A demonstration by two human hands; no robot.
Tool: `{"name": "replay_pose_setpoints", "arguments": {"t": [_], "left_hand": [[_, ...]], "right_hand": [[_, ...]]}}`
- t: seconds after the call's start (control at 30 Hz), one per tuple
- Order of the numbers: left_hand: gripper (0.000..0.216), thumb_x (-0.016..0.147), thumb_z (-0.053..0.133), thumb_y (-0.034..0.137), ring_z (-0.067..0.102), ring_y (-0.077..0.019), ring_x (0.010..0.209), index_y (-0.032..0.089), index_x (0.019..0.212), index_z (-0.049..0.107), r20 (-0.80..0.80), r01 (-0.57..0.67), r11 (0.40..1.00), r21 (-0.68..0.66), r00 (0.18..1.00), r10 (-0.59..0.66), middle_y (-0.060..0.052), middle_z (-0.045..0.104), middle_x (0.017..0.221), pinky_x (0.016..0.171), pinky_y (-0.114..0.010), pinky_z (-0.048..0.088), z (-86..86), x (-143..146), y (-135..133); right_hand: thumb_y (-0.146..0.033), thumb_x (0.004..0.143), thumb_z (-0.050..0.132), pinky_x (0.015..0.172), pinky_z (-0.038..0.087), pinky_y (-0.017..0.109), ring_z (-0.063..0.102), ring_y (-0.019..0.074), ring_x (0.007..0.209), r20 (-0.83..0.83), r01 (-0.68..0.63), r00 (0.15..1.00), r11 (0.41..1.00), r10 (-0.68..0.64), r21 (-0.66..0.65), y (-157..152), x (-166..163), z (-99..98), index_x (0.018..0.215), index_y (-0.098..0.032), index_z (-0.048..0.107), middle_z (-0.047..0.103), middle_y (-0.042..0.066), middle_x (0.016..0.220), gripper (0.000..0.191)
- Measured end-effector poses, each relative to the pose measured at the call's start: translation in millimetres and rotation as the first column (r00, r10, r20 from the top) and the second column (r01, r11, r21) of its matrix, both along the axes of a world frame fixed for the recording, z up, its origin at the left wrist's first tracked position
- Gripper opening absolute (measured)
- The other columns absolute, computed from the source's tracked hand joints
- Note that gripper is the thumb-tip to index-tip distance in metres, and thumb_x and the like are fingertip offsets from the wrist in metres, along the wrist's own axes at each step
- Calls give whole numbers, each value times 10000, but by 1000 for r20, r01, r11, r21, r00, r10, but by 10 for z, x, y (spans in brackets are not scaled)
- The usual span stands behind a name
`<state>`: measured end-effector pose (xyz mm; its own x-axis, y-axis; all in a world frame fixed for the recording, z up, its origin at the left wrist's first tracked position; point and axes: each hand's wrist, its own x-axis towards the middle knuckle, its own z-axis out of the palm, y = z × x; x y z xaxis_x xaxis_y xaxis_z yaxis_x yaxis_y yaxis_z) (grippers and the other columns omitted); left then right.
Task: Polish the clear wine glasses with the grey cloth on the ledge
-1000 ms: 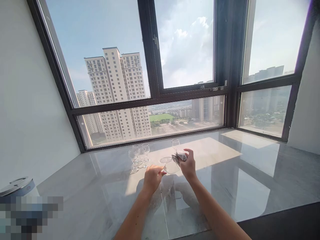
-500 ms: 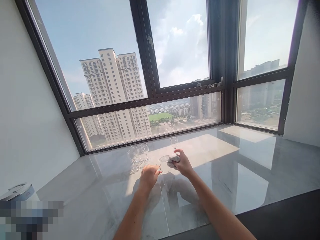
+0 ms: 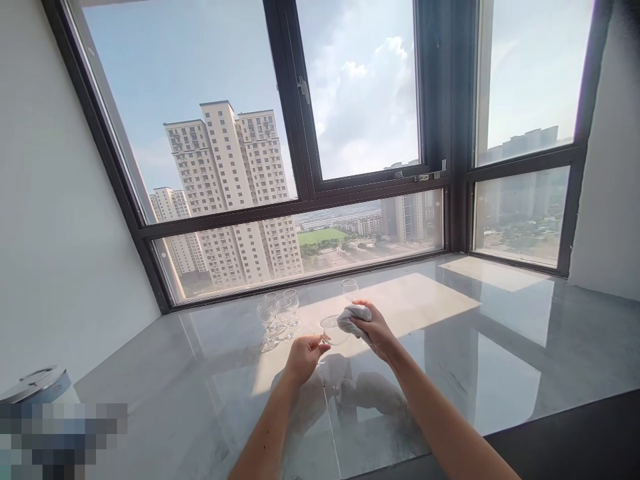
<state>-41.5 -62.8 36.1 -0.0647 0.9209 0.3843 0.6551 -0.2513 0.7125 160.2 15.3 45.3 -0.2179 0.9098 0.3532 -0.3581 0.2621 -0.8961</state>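
Note:
My left hand (image 3: 303,355) is closed around the stem of a clear wine glass (image 3: 332,329), which it holds tipped on its side above the marble sill (image 3: 500,347). Against the bowl of that glass my right hand (image 3: 374,328) presses a small grey-white cloth (image 3: 353,315), fingers curled round it. Just behind the cloth a single wine glass (image 3: 349,289) stands upright. A cluster of several empty wine glasses (image 3: 278,315) stands to the left of my hands.
The wide polished sill runs along a dark-framed window (image 3: 310,200) with tower blocks outside. A white wall (image 3: 55,220) closes the left side. A round metal lid (image 3: 33,381) shows at the lower left above a blurred patch. The sill's dark front edge (image 3: 575,427) is at lower right.
My hands stay on the same glass while the cloth has shifted a little over its bowl. The view has dipped and risen slightly.

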Motion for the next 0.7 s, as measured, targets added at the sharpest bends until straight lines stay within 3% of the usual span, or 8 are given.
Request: {"name": "replay_pose_setpoints", "arguments": {"t": [0.1, 0.2, 0.27, 0.37, 0.5, 0.7], "left_hand": [[469, 813, 582, 596, 429, -110, 550, 157, 651, 610, 278, 160, 985, -70, 951, -135, 34, 447, 525, 585, -262, 391, -30, 46, 61], [450, 855, 540, 598, 494, -109, 602, 155, 850, 620, 534, 171, 985, -12, 834, -138, 18, 522, 629, 657, -271, 449, 8, 104, 59], [410, 873, 530, 571, 574, -127, 729, 168, 897, 599, 624, 155, 987, 36, 768, -144, -32, 612, 793, 751, -289, 486, 45, 153, 33], [382, 872, 539, 550, 628, -175, 921, 178, 940, 594, 704, 181, 982, 61, 690, -170, -94, 660, 1024, 864, -330, 504, 74, 224, 2], [431, 856, 574, 579, 639, -221, 1026, 180, 1018, 598, 836, 202, 976, 83, 518, -179, -139, 637, 1195, 895, -370, 519, 66, 269, 8], [398, 809, 679, 543, 656, -194, 918, 167, 926, 623, 938, 162, 986, 44, 333, -96, -111, 673, 1034, 811, -309, 540, 92, 275, 19]], "right_hand": [[-458, 638, 776, 511, 469, 298, 579, 171, 603, -78, 176, 981, 984, -176, -13, 50, 9, -7, 1043, -230, 491, 608, -10, 765, 545], [-404, 666, 759, 553, 473, 299, 581, 174, 615, 7, 312, 950, 948, -313, 56, 48, -75, -75, 1059, -240, 474, 597, -38, 701, 513], [-349, 693, 729, 602, 477, 303, 594, 177, 651, 83, 300, 946, 942, -315, 153, 3, -204, -148, 1075, -243, 473, 615, -37, 716, 472], [-283, 720, 677, 619, 461, 300, 584, 173, 652, 164, 206, 954, 947, -250, 245, -79, -437, -267, 1089, -246, 466, 633, -34, 737, 427], [-247, 685, 689, 580, 429, 282, 547, 165, 618, 237, 51, 967, 981, -95, 185, -128, -589, -350, 1078, -240, 446, 594, -59, 685, 462], [-277, 658, 764, 582, 445, 272, 568, 155, 655, 134, -188, 973, 982, 190, -29, -164, -456, -268, 1066, -227, 454, 603, -36, 756, 515]]}}
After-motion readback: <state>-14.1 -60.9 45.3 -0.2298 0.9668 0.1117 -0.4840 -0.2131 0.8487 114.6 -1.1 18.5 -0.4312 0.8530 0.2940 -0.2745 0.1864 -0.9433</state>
